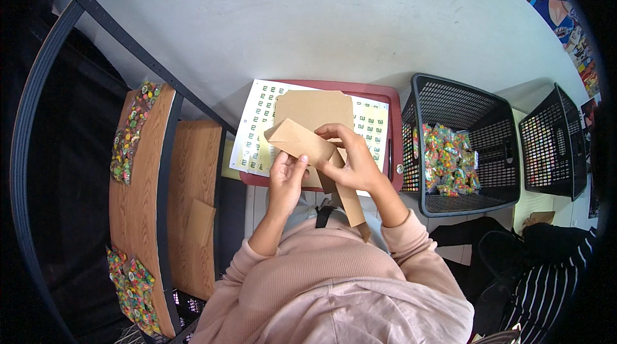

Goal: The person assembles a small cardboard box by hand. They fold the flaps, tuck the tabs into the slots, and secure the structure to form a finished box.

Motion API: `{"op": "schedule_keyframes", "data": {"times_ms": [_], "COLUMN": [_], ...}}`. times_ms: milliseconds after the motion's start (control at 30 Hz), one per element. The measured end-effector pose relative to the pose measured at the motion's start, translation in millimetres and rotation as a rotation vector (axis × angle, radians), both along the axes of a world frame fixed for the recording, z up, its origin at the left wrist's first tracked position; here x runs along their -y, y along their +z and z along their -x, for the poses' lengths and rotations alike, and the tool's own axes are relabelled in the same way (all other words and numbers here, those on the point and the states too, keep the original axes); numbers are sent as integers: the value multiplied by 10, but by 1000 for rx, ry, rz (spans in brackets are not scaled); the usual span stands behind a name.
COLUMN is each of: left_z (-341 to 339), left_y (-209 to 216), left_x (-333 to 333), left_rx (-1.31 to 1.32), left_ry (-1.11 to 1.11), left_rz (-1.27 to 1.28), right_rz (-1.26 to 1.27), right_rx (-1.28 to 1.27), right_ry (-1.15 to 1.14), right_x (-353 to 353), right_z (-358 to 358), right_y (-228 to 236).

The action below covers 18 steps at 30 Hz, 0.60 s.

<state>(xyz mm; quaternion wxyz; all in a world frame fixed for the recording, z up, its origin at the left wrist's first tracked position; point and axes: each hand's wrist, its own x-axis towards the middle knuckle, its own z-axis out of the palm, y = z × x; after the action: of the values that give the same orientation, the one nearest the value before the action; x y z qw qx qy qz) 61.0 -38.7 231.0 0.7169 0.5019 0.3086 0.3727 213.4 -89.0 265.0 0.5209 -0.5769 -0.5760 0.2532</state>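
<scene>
Brown cardboard carton, part-folded, held up between both hands over the red-rimmed table. Left hand pinches its lower edge, thumb on the near face; right hand is clamped round the other end, fingers over the top. Two-sided hold probably keeps the folds from springing; long flap hangs toward the lap. Flat cardboard lies just behind, likely within easy reach, on label sheets, count unclear.

Count: one carton in hand, one cardboard piece on the lower shelf, two black baskets. Candy bags overlap in the nearer basket; can't count them.
</scene>
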Motion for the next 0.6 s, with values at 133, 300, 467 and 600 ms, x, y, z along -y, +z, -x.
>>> {"op": "schedule_keyframes", "data": {"times_ms": [133,300,467,600], "left_z": [-27,92,97,154], "left_y": [-1,-127,-102,-173], "left_x": [-21,-62,-95,-92], "left_rx": [-21,-131,-118,-132], "left_ry": [41,17,31,52], "left_rz": [-114,-45,-185,-225], "right_rz": [-15,-44,-26,-25], "right_rx": [-13,-22,38,33], "right_ry": [-204,-270,-281,-244], "right_x": [3,-36,-42,-44], "right_z": [183,295,363,376], "right_y": [-158,-275,-226,-223]}}
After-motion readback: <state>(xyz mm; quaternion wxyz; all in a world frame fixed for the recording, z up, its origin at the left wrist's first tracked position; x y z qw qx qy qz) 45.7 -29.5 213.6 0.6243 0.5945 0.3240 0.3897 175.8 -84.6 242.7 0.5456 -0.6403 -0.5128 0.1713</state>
